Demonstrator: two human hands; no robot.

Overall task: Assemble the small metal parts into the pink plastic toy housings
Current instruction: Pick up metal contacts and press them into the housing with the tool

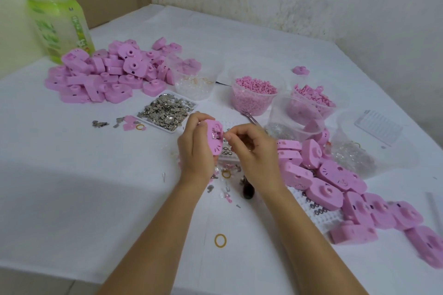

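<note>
The left hand (195, 151) is holding one pink housing (213, 137) above the middle of the table (96, 175). Its grip is curling round the shell from the left side, and the open face is pointing toward the right hand (254, 151). A small metal part (216, 135) is sitting inside that open face. The right hand is working at the housing's right edge, its grip pressing thumb and forefinger tips together just beside the metal part; whether anything is lying between those tips cannot be told. Beyond the left hand, a white tray (155, 124) is holding a heap of loose metal pieces (166, 110), with a few stray pieces (100, 124) lying on the table to its left. A large pile of housings (103, 76) is lying at the far left, next to a green bottle (60, 26). A second pile (335, 182) is spreading along the right side, partly covering a white pegged board (309, 208). Beyond the hands, a clear cup of pink pellets (254, 96) is standing near a cup of pink clips (311, 100). Tweezers (249, 118) are showing just beyond the right hand. A yellow rubber band (220, 240) is lying on the table between the forearms.
</note>
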